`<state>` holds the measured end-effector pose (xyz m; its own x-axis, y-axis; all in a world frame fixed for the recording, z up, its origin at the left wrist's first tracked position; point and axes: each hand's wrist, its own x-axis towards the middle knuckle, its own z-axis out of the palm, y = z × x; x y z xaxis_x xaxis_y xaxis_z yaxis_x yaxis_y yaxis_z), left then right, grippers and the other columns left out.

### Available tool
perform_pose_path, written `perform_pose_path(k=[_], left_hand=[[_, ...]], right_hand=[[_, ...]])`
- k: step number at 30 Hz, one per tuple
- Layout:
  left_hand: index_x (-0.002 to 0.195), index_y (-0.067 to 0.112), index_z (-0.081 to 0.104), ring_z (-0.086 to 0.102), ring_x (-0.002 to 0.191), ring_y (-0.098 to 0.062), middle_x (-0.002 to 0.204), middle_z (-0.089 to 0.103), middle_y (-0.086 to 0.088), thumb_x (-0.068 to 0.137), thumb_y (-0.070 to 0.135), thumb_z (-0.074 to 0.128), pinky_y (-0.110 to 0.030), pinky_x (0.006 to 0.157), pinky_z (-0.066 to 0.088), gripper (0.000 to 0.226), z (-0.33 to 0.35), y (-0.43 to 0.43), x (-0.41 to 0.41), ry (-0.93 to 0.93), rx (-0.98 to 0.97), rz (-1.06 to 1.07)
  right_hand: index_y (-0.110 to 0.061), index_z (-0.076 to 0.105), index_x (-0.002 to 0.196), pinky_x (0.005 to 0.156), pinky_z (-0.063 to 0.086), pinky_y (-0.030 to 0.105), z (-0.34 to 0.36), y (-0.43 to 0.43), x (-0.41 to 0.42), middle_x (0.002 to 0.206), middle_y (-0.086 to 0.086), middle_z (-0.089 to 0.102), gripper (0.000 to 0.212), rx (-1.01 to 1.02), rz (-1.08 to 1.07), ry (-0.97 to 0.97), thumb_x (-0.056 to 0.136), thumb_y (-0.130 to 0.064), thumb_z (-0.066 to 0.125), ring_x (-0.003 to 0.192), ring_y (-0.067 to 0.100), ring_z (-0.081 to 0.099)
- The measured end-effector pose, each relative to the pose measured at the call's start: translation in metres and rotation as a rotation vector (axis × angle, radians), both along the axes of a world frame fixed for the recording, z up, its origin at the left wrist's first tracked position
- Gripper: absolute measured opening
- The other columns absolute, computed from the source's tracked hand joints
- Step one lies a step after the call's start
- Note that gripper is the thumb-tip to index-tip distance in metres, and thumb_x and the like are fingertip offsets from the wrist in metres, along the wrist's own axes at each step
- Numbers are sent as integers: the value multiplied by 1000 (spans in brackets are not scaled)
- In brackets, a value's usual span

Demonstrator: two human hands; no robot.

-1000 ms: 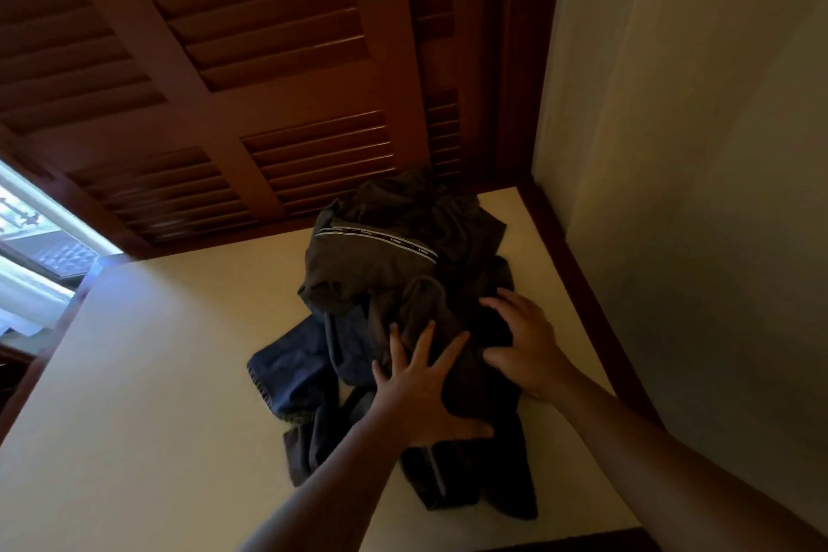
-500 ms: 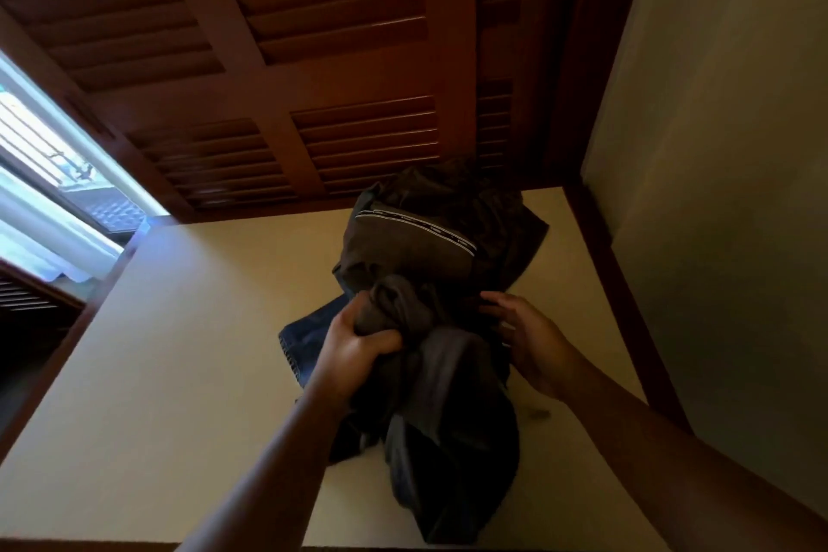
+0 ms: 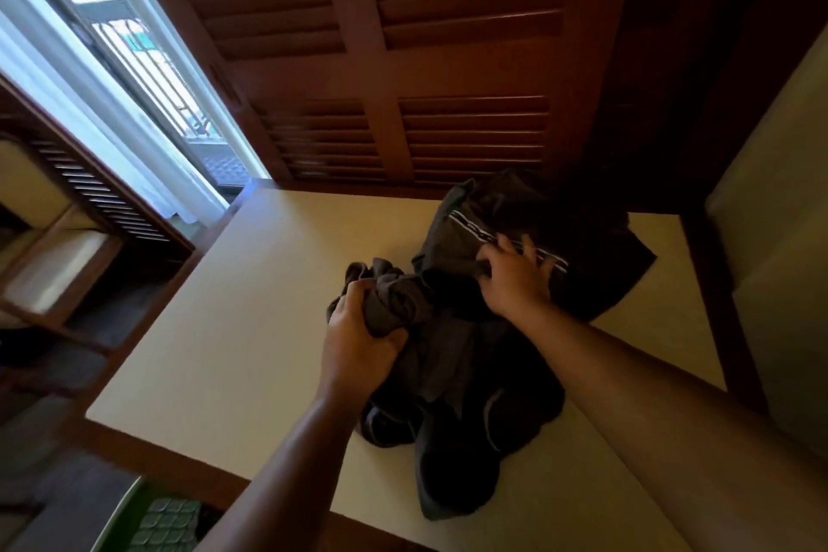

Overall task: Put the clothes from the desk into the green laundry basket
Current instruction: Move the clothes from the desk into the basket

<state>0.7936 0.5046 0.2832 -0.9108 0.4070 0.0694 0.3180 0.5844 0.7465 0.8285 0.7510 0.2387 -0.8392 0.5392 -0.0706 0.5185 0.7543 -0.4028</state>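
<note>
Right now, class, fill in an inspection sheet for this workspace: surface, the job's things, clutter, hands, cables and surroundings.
Surface: cream desk top with a brown wooden edge.
Job's things: dark clothes pile heaped on the desk; green laundry basket below the desk's near left corner, only partly in view.
Clutter: nothing seen.
Hands: left hand grips a bunched grey garment; right hand grips the dark garment with a white striped band.
Cables: nothing seen.
Surroundings: louvred wooden shutters behind the desk; window to the left; plain wall to the right.
</note>
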Motion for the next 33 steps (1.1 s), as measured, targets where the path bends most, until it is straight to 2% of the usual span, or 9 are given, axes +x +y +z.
perform_pose_path(k=[5, 9, 12, 15, 19, 22, 25, 30, 33], left_hand=[[122, 24, 56, 61, 100, -24, 113, 65, -2, 70, 10, 80, -31, 79, 47, 59, -25, -19, -4, 21, -16, 96], [122, 20, 54, 58, 105, -32, 115, 60, -6, 68, 10, 80, -41, 84, 52, 60, -38, -14, -2, 7, -62, 92], [121, 20, 53, 57, 104, -35, 114, 60, -8, 69, 12, 81, -43, 80, 52, 59, -42, -7, 1, 20, -98, 59], [119, 20, 52, 57, 104, -35, 113, 60, -8, 70, 14, 80, -49, 81, 55, 57, -43, -3, 4, 37, -111, 29], [130, 20, 50, 56, 111, -36, 120, 59, -9, 70, 16, 82, -53, 88, 56, 68, -42, -6, 9, 29, -136, 2], [139, 18, 48, 51, 118, -35, 129, 56, -10, 71, 18, 81, -47, 91, 52, 75, -37, -6, 18, 67, -194, -72], [144, 20, 44, 46, 125, -33, 134, 52, -8, 72, 23, 81, -46, 94, 49, 81, -36, -7, 25, 112, -300, -143], [147, 22, 41, 46, 129, -32, 139, 51, -6, 75, 27, 82, -46, 94, 52, 84, -39, -11, 19, 114, -385, -146], [147, 22, 40, 46, 130, -33, 140, 52, -6, 75, 27, 83, -47, 92, 53, 83, -45, -10, 14, 107, -426, -150]], right_hand=[[-22, 60, 104, 81, 53, 49, 37, -39, 38, 95, 11, 65, 7, -590, 215, 332, 100, -28, 58, 90, 31, 66], [-5, 62, 120, 58, 56, 42, 74, -78, 99, 73, 25, 60, 28, -1467, 104, 393, 102, -24, 54, 36, 26, 47], [0, 68, 102, 42, 43, 28, 92, -74, 136, 63, 16, 51, 25, -1320, 330, 83, 95, -24, 67, 39, 21, 42], [-27, 74, 76, 52, 44, 27, 109, -74, 150, 66, 0, 62, 17, -994, 549, -341, 91, -35, 73, 51, 14, 55], [-27, 66, 77, 67, 48, 32, 69, -63, 125, 79, -5, 64, 24, -491, 131, 115, 87, -48, 72, 76, 13, 65], [-27, 63, 104, 99, 46, 48, 25, -30, 100, 137, 1, 51, 30, -157, -88, 42, 87, -51, 68, 127, 31, 49], [-26, 56, 113, 119, 21, 56, -2, -22, 88, 163, 3, 24, 26, -166, 11, -215, 91, -36, 64, 152, 33, 13], [-30, 52, 93, 73, 46, 36, 17, -31, 94, 98, -1, 56, 24, -297, 56, -219, 85, -8, 56, 99, 31, 56], [-23, 64, 111, 73, 51, 32, 60, -26, 102, 101, -1, 67, 26, -690, 422, -552, 87, -17, 73, 94, 22, 65]])
